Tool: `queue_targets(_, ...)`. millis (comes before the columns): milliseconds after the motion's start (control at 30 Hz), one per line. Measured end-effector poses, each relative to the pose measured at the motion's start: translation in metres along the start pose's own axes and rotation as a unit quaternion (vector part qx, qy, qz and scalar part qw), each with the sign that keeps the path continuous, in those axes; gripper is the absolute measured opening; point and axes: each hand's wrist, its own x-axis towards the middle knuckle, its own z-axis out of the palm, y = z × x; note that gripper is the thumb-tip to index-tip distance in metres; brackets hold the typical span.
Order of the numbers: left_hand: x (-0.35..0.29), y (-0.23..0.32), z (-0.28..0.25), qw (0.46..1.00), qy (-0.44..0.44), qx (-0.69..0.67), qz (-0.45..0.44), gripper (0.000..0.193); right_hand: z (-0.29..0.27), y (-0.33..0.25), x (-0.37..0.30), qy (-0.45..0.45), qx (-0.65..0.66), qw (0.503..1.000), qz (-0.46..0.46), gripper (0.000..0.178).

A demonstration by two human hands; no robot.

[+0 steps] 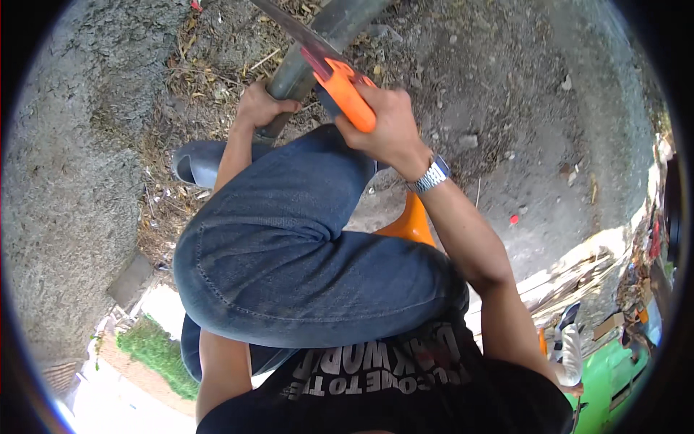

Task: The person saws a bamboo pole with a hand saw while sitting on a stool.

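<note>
While our left hand (259, 107) clamps the curved grey plastic pipe (303, 69) (above our bent knee), our right hand (387, 126) grips the orange-handled hand saw (340, 83) across that pipe.

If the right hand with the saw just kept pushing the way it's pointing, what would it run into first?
Most likely the grey pipe. The right hand grips the orange saw handle, and the blade points up and left across that pipe, which the left hand steadies. Depth is hard to judge.
</note>
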Motion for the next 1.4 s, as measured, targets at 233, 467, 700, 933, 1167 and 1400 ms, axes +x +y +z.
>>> queue_targets(233, 0.000, -0.005, -0.006, 0.999, 0.002, -0.043, -0.012, 0.089, -0.102, -0.020, -0.125, -0.056, -0.014, 0.995, 0.082, 0.022)
queue_targets(467, 0.007, -0.014, -0.005, 0.998, 0.003, -0.060, 0.007, 0.090, -0.022, -0.026, 0.033, 0.005, -0.034, 0.999, 0.032, 0.017)
queue_targets(700, 0.006, -0.003, -0.010, 0.999, 0.033, -0.039, 0.003, 0.094, -0.115, -0.101, 0.020, -0.026, 0.052, 0.994, 0.094, 0.018)
queue_targets(933, -0.024, 0.010, -0.003, 0.996, 0.085, 0.004, -0.042, 0.090, -0.159, -0.053, -0.066, 0.015, 0.080, 0.988, 0.133, 0.012)
queue_targets(1167, -0.063, 0.079, 0.041, 0.982, 0.159, 0.020, -0.099, 0.082, -0.144, 0.007, -0.143, 0.025, 0.050, 0.989, 0.137, 0.022)
queue_targets(1400, -0.059, 0.046, 0.020, 0.985, 0.140, 0.028, -0.092, 0.090, -0.111, 0.030, -0.140, -0.039, 0.023, 0.995, 0.091, 0.022)
